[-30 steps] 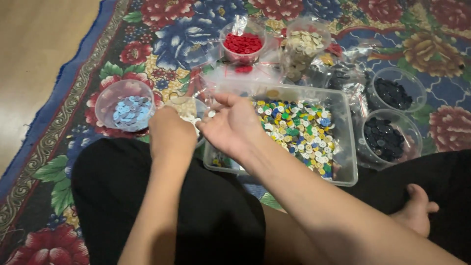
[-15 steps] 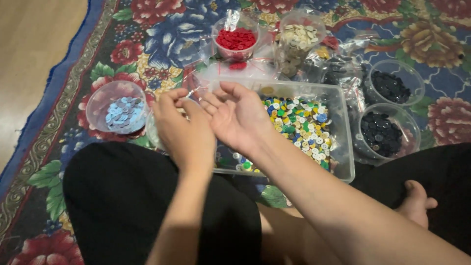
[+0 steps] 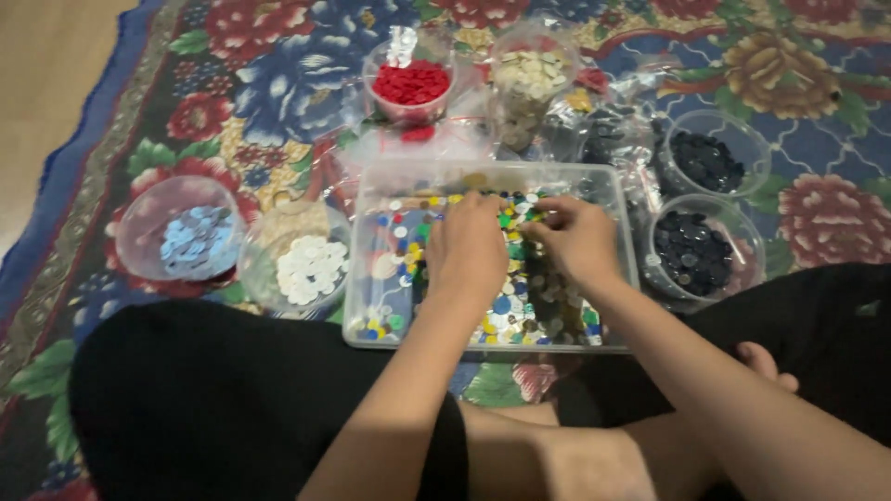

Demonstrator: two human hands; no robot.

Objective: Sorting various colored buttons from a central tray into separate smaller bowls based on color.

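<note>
Both hands rest in the clear tray [image 3: 613, 181] of mixed coloured discs [image 3: 408, 241]. The left hand [image 3: 467, 246] lies flat, its grip loose and empty. The right hand [image 3: 575, 237] pinches narrowly at discs; a bowl of white discs [image 3: 302, 264] sits just left of the tray.

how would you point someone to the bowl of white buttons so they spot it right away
Start at the clear rectangular tray of mixed coloured buttons where both hands are. Directly beside its near left corner sits the bowl of white buttons, a clear round bowl on the floral rug. The bowl of pale blue buttons further left looks similar, but only this one holds plain white pieces.
</note>
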